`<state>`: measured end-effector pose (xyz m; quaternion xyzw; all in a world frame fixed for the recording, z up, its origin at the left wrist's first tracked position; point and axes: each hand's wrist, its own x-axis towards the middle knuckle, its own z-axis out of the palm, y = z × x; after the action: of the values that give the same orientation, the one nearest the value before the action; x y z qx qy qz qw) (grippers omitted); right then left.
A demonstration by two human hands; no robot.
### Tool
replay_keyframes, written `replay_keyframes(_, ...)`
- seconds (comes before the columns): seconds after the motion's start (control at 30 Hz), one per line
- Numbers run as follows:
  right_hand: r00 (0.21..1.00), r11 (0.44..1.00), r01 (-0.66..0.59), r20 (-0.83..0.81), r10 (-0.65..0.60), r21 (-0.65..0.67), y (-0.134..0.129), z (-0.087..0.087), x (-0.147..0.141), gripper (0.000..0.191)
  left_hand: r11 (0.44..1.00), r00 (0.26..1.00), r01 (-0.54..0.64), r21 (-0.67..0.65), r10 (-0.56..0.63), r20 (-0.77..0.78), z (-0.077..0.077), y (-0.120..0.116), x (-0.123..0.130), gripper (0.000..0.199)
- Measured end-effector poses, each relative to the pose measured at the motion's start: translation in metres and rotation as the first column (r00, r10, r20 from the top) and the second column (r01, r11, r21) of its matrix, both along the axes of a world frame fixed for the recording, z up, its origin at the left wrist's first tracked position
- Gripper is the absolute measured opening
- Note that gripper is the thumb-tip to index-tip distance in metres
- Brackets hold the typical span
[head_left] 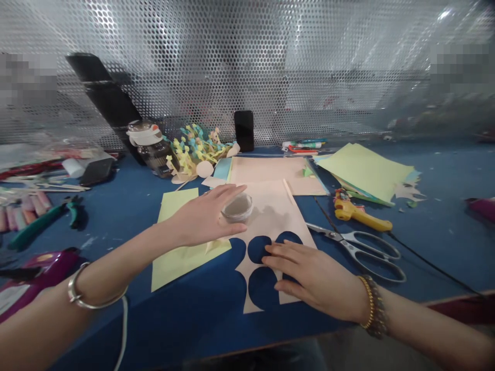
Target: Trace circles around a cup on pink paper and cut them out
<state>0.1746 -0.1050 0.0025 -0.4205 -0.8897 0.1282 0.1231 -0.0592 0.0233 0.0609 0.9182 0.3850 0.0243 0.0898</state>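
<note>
A peach paper sheet (270,226), cut with round holes, lies near the front edge of the blue table (162,330), around the middle; the right hand (313,275) rests flat on it, fingers loosely together; the left hand (204,216) is open, fingers spread, just beside a small glass dish (237,207) on the sheet; steel scissors (359,252) lie to the right, pale yellow paper (174,257) lies under the left hand, and a phone (244,131) stands by the back edge.
</note>
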Motion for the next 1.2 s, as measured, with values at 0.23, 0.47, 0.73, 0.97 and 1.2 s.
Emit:
replay_keyframes(0.23, 0.998, 0.998, -0.055, -0.04, 0.055, 0.003, -0.005, 0.009, -0.003, 0.038, 0.999, 1.0, -0.027, -0.041, 0.027, 0.015, -0.003, 0.002, -0.005, 0.087)
replay_keyframes(0.47, 0.943, 0.917, 0.317, 0.021, -0.332, 0.244, -0.005, 0.002, 0.053, 0.038, 0.958, 0.95, -0.065, 0.28, -0.027, 0.311, -0.016, -0.013, -0.012, 0.061)
replay_keyframes(0.73, 0.867, 0.871, 0.439, 0.153, -0.475, 0.221, -0.028, -0.025, 0.099, 0.042, 0.833, 0.838, 0.543, 0.102, -0.546, 0.0, -0.038, -0.053, 0.018, 0.063)
replay_keyframes(0.97, 0.846, 0.842, 0.496, 0.099, -0.524, 0.213, -0.048, -0.022, 0.116, 0.037, 0.89, 0.909, 0.407, -0.207, -0.417, -0.003, -0.051, -0.043, 0.043, 0.072)
replay_keyframes(1.2, 0.723, 0.704, 0.676, -0.007, -0.691, 0.217, -0.023, 0.012, 0.168, 0.036, 0.915, 0.925, 0.368, -0.165, -0.378, -0.032, -0.061, -0.045, 0.047, 0.073)
